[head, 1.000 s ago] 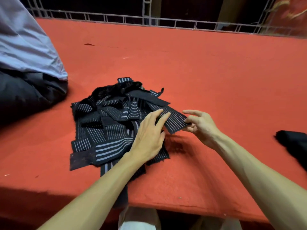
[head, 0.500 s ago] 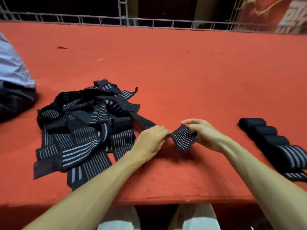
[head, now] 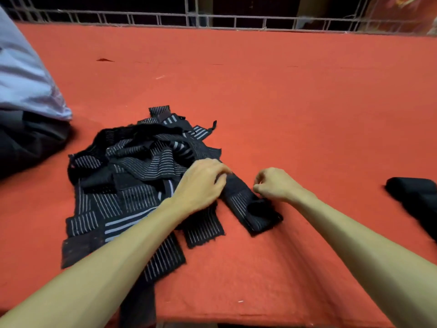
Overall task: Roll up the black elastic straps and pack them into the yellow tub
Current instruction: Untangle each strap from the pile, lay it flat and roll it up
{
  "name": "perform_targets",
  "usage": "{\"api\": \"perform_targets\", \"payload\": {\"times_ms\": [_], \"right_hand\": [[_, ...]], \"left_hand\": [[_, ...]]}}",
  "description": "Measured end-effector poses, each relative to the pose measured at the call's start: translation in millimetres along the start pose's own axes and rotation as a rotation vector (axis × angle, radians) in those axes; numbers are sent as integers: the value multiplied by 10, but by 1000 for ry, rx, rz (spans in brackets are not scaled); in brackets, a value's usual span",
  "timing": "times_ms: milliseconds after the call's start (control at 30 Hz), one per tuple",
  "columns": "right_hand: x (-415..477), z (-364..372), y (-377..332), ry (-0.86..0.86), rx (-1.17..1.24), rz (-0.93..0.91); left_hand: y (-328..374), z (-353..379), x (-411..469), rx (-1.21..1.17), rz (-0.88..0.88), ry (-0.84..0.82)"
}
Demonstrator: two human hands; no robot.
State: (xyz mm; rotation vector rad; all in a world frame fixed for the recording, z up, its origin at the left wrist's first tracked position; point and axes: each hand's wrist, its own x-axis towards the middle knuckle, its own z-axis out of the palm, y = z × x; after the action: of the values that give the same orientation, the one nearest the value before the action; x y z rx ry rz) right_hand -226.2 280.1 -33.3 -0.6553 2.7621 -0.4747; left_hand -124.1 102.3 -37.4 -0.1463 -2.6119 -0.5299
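Black elastic strap point(head: 243, 204), soft, light and springy, should roll best from its free end, left hand point(head: 201, 183) gripping it beside the strap pile point(head: 132, 176), right hand point(head: 275, 185) pinching it.

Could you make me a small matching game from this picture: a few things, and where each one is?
Things: 1 pile; 2 strap; 3 black bundle; 4 railing.
Places: a beyond the table's far edge; b gripped between left hand and right hand; c at the table's right side; d under the left forearm.
Pairs: 1-d; 2-b; 3-c; 4-a.
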Motion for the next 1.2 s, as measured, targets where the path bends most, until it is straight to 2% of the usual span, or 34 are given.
{"api": "perform_targets", "payload": {"times_ms": [67, 133, 333, 600, 833, 1033, 1133, 1200], "right_hand": [[170, 50, -182, 1, 29, -38], [337, 123, -331, 22, 115, -47], [775, 407, -662, 74, 325, -49], [851, 488, -755, 163, 547, 14], [595, 138, -541, -78, 759, -81], [170, -8, -16, -178, 623, -122], [12, 13, 347, -135, 516, -77], [-63, 79, 521, -94, 563, -107]], "left_hand": [[-292, 20, 139, 132, -15, 25], [-527, 83, 176, 184, -111, -18], [-745, 340, -119, 50, -326, 72], [-717, 338, -106, 63, -274, 130], [-656, 299, -194, 232, -60, 291], [-615, 310, -203, 306, -35, 296], [-503, 329, -130, 339, 15, 207], [-261, 345, -73, 227, 24, 163]]}}
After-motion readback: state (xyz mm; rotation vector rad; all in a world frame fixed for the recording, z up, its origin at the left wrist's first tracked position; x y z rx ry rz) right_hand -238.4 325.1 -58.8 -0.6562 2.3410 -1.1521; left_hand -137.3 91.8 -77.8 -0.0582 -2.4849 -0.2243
